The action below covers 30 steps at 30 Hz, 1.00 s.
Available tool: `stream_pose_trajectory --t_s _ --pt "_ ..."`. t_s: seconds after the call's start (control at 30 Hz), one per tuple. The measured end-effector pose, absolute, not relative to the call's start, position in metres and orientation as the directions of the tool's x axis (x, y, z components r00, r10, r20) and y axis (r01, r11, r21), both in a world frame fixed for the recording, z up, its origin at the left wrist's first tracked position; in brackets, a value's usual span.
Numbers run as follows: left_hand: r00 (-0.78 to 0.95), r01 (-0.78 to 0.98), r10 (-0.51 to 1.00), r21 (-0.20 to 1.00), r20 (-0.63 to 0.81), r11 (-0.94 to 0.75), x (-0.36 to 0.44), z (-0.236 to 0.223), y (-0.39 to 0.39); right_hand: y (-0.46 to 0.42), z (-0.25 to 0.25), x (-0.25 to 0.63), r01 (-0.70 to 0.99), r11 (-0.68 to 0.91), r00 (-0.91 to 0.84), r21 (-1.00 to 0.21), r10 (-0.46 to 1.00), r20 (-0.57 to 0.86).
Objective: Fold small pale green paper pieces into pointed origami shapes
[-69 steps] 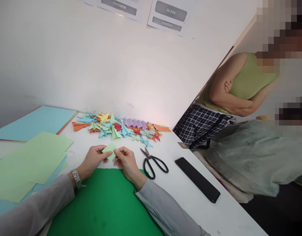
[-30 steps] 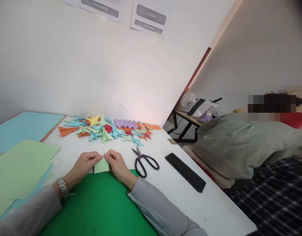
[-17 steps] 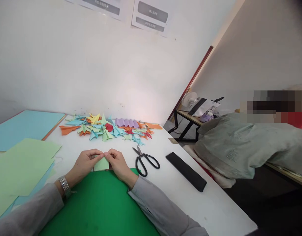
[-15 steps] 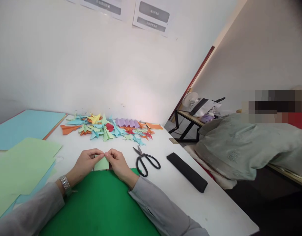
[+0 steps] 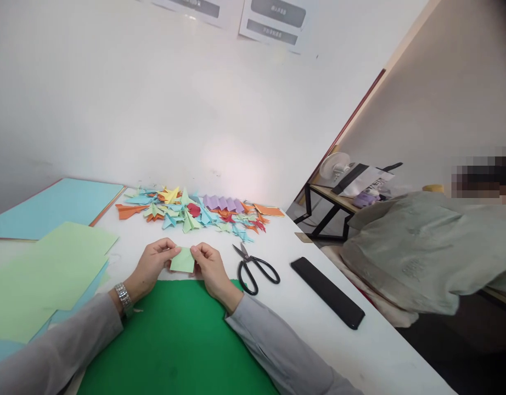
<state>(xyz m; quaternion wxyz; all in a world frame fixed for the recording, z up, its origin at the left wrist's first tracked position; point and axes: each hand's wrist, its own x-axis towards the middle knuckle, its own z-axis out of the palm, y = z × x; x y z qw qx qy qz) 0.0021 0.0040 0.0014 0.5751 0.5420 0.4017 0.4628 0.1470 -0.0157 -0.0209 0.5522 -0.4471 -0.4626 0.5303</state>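
Left hand and right hand drawn apart since earlier; both pinch light-green paper square near upper corners.

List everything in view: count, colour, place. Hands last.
paper square: 1, light green, between hands
scissors: 1, black handles, right of hands
long object: 1, black, right of scissors
folded papers: many, multicoloured, along wall
sheets: several, mostly light green and blue, left
desk cover: 1, green, under forearms
table: 1, white, foreground
notices: 2, whitish, on wall
fan: 1, white, background right
bag: 1, black and white, beside fan
co-worker: 1, greyish top, right
watch: 1, silver, left wrist
left hand: 1, bare, square's left
right hand: 1, bare, square's right
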Motion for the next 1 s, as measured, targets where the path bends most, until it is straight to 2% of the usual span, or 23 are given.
stream_pose_trajectory --t_s 0.1,0.2,0.43,0.73,0.9,1.0 --pt "0.282 -0.043 0.957 0.997 0.068 -0.058 0.0019 0.0014 0.0030 -0.0178 -0.0201 0.1476 -0.100 0.055 -0.030 -0.993 0.998 0.059" --pt "0.297 -0.037 0.953 0.998 0.064 -0.055 0.0027 -0.0001 0.0035 -0.0185 -0.0200 0.1475 -0.096 0.068 -0.037 -0.993 0.997 0.072" --pt "0.172 -0.051 0.981 0.996 0.085 -0.078 0.0046 -0.0068 0.0074 -0.0143 -0.0240 0.1483 -0.123 0.065 0.016 -0.990 0.998 0.064" --pt "0.218 -0.133 0.975 0.991 0.049 -0.020 0.0056 -0.0030 0.0059 -0.0153 -0.0212 0.1480 -0.171 0.070 0.063 -0.983 0.996 0.060" --pt "0.318 -0.086 0.947 0.996 0.039 -0.012 0.0070 -0.0035 0.0048 -0.0168 -0.0198 0.1474 -0.179 0.069 0.051 -0.981 0.997 0.061" --pt "0.303 -0.066 0.953 0.998 0.032 -0.012 0.0077 -0.0057 0.0053 -0.0172 -0.0195 0.1478 -0.149 0.079 0.056 -0.986 0.996 0.072"
